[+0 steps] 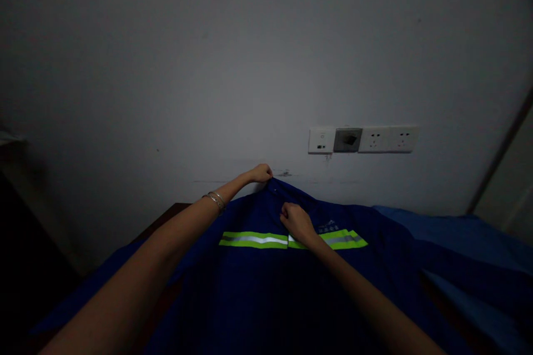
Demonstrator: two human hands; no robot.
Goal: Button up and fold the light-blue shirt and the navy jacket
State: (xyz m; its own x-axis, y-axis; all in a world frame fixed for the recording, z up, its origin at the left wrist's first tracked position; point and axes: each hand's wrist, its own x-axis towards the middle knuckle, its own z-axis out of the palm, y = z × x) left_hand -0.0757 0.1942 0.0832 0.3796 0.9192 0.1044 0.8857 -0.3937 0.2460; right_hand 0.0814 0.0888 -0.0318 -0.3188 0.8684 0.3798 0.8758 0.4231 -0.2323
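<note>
A dark blue work jacket [245, 277] is spread out before me, with a yellow-green and silver reflective strip [254, 240] across its chest. My left hand [261, 172] pinches the top of the jacket at the collar and holds it raised against the wall. Lower and to the right, my right hand [296, 221] is closed at the jacket's front opening, just above the strip. Its fingertips are partly hidden, and the fabric seems gripped in them. Small pale lettering [328, 227] shows on the chest beside the right hand.
Behind the jacket rises a pale wall [233, 77] with a row of sockets and switches [387, 139]. Lighter blue cloth [449, 233] lies at the right. A brown wooden edge [166, 215] shows at the left. The scene is dim.
</note>
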